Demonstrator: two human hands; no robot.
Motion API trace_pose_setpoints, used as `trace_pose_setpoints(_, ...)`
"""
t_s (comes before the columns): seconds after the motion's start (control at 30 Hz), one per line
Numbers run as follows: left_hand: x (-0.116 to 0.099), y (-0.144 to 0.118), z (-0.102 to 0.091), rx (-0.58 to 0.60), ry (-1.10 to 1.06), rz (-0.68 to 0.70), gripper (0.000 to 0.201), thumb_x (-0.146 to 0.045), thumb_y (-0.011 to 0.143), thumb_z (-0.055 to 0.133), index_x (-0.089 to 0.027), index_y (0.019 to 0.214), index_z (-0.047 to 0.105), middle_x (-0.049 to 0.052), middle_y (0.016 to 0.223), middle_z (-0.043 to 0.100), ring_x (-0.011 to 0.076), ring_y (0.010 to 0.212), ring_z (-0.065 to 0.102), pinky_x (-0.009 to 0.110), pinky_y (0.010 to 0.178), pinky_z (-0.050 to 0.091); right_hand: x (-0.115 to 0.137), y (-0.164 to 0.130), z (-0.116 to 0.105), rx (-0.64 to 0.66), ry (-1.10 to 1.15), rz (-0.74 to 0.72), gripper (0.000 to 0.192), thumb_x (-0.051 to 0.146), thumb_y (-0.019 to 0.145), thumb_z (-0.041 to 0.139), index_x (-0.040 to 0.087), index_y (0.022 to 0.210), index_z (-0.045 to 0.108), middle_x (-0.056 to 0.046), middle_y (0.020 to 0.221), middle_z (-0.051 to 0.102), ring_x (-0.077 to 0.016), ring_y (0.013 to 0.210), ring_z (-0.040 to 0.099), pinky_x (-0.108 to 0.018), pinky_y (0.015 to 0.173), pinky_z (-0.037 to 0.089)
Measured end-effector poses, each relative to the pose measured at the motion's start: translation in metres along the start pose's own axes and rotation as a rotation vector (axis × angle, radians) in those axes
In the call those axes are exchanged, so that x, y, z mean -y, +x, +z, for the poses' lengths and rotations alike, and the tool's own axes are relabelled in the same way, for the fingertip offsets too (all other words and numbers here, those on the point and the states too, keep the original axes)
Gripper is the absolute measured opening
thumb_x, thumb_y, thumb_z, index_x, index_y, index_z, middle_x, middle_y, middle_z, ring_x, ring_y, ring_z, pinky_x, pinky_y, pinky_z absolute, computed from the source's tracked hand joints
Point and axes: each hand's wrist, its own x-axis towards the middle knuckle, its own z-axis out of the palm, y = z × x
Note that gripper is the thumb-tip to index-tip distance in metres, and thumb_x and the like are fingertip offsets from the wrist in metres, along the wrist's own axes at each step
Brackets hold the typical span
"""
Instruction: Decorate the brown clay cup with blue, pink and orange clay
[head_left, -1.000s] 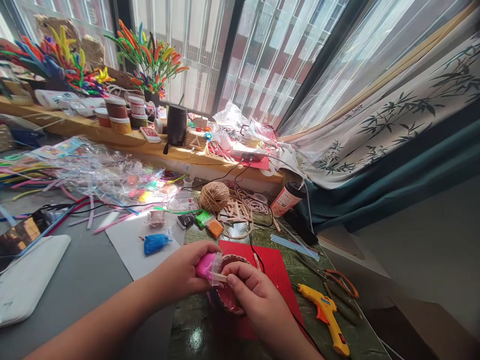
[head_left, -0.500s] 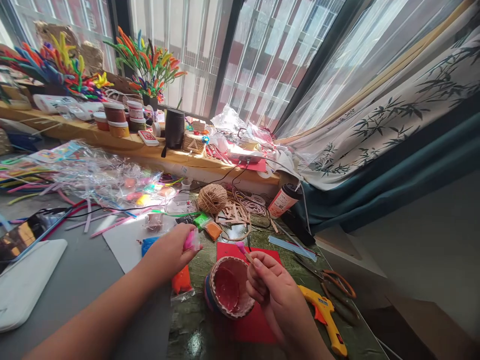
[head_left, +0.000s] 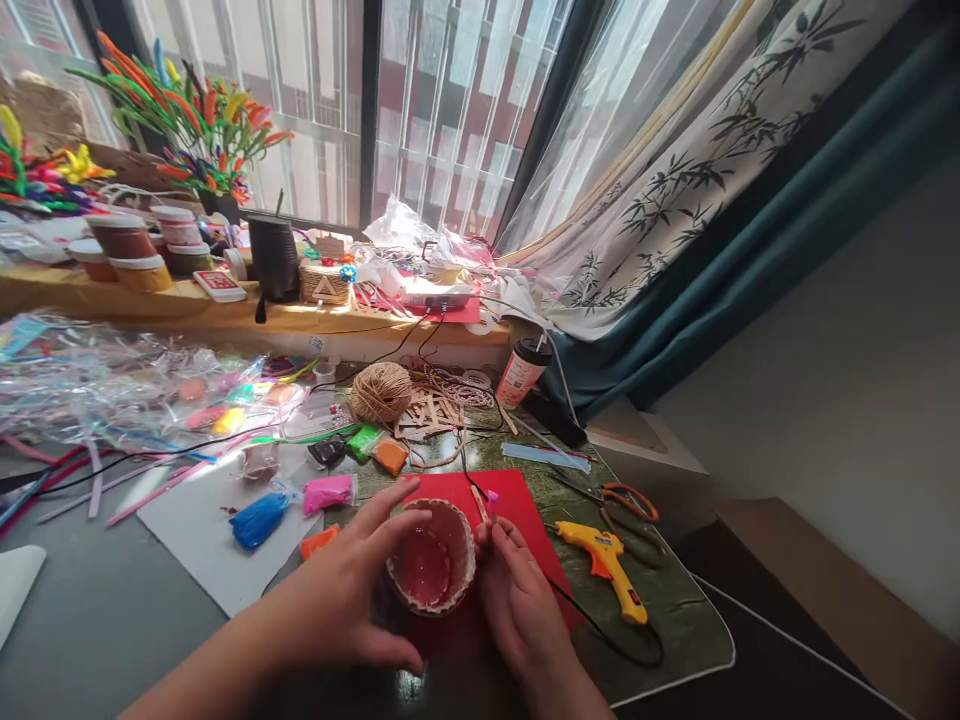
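Note:
A round pot (head_left: 435, 565) with a glossy red inside and a pale scalloped rim stands on a red sheet (head_left: 517, 495). My left hand (head_left: 349, 580) is open at the pot's left side, thumb and fingers spread around it; whether it touches is unclear. At the right side, my right hand (head_left: 517, 590) pinches a thin wooden craft stick (head_left: 481, 503), with a bit of pink clay (head_left: 493, 497) at the fingertips. A pink clay packet (head_left: 330, 494) and a blue clay packet (head_left: 259, 517) lie left of the pot. An orange packet (head_left: 320, 542) is partly behind my left hand.
A yellow glue gun (head_left: 607, 565) and orange-handled scissors (head_left: 628, 500) lie at the right. Behind the pot are a twine ball (head_left: 381, 391), wooden sticks (head_left: 431, 415) and a lidded cup (head_left: 524, 372). Paint jars (head_left: 142, 273) stand on the window ledge.
My left hand has let go of the pink packet, now lying on the white paper, and has come to the pot, fingers spread. My right hand has lowered beside the pot. The view has shifted right.

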Motion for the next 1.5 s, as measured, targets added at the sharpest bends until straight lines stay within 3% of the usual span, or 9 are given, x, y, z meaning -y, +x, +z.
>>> trace_pose_setpoints(0.17,0.007,0.001,0.014,-0.146,-0.381,-0.317,0.115,-0.025,0.059,0.104,-0.035,0.157,0.045,0.015,0.154,0.063,0.0446,0.142,0.062,0.059,0.122,0.046,0.000,-0.001,0.020,0.102,0.080,0.080,0.039,0.035,0.065,0.106,0.024,0.090,0.078,0.002,0.081,0.075,-0.0152,0.077,0.068,-0.027,0.076,0.057)
trace_pose_setpoints(0.43,0.014,0.011,0.006,-0.514,-1.078,-0.394,0.111,-0.063,0.066,0.098,-0.027,0.156,0.045,0.021,0.145,0.071,0.0494,0.135,0.067,0.055,0.108,0.058,0.017,-0.010,0.073,0.324,0.074,0.103,0.038,0.038,0.071,0.104,0.021,0.092,0.078,0.002,0.081,0.073,-0.0110,0.072,0.063,-0.021,0.069,0.050)
trace_pose_setpoints(0.57,0.010,0.011,0.007,-0.606,-1.096,-0.442,0.118,-0.053,0.054,0.107,-0.025,0.153,0.050,0.020,0.135,0.077,0.0488,0.125,0.073,0.053,0.102,0.062,0.010,-0.011,0.082,0.353,-0.102,-0.014,0.038,0.047,0.075,0.101,0.022,0.092,0.078,0.002,0.077,0.070,-0.0131,0.070,0.062,-0.024,0.068,0.051)
trace_pose_setpoints(0.73,0.007,0.012,0.001,-0.579,-1.095,-0.447,0.112,-0.051,0.060,0.105,-0.025,0.155,0.051,0.020,0.133,0.079,0.0472,0.121,0.076,0.050,0.096,0.065,0.001,-0.018,0.062,0.409,-0.629,-0.575,0.025,0.042,0.107,0.067,0.032,0.126,0.081,-0.006,0.100,0.077,-0.0220,0.088,0.069,-0.034,0.078,0.058)
trace_pose_setpoints(0.83,0.006,0.014,0.002,-0.598,-1.137,-0.455,0.108,-0.049,0.061,0.104,-0.025,0.152,0.051,0.018,0.130,0.080,0.0443,0.117,0.078,0.047,0.091,0.067,-0.002,-0.024,0.051,0.510,-0.888,-0.900,0.046,0.022,0.112,0.051,0.038,0.152,0.066,-0.007,0.100,0.072,-0.0227,0.086,0.068,-0.035,0.075,0.058)
trace_pose_setpoints(0.97,0.002,0.015,0.006,-0.652,-1.173,-0.469,0.098,-0.046,0.060,0.105,-0.025,0.143,0.058,0.016,0.125,0.082,0.0413,0.109,0.082,0.042,0.085,0.068,-0.004,-0.026,0.049,0.564,-1.082,-1.120,0.067,0.006,0.107,0.045,0.034,0.169,0.043,-0.005,0.089,0.061,-0.0219,0.077,0.062,-0.032,0.066,0.056)
trace_pose_setpoints(1.1,-0.001,0.015,0.006,-0.639,-1.201,-0.477,0.095,-0.046,0.061,0.105,-0.025,0.141,0.058,0.016,0.125,0.082,0.0422,0.108,0.082,0.042,0.081,0.069,-0.002,-0.022,0.053,0.527,-1.295,-1.292,0.072,0.000,0.104,0.045,0.030,0.170,0.040,-0.002,0.080,0.053,-0.0217,0.070,0.056,-0.032,0.060,0.050)
trace_pose_setpoints(1.33,0.004,0.010,0.002,-0.559,-1.225,-0.479,0.095,-0.050,0.066,0.102,-0.025,0.145,0.056,0.017,0.133,0.079,0.0429,0.114,0.080,0.048,0.090,0.068,0.007,-0.019,0.056,0.603,-1.391,-1.353,0.074,0.000,0.103,0.045,0.028,0.171,0.040,-0.002,0.076,0.054,-0.0228,0.067,0.053,-0.033,0.057,0.045)
trace_pose_setpoints(1.5,0.005,0.009,0.000,-0.487,-1.297,-0.446,0.095,-0.050,0.066,0.103,-0.025,0.146,0.059,0.017,0.131,0.079,0.0428,0.115,0.079,0.049,0.097,0.065,0.014,-0.014,0.049,0.713,-1.197,-1.123,0.069,0.002,0.104,0.046,0.036,0.164,0.052,-0.002,0.082,0.056,-0.0207,0.071,0.059,-0.031,0.061,0.051)
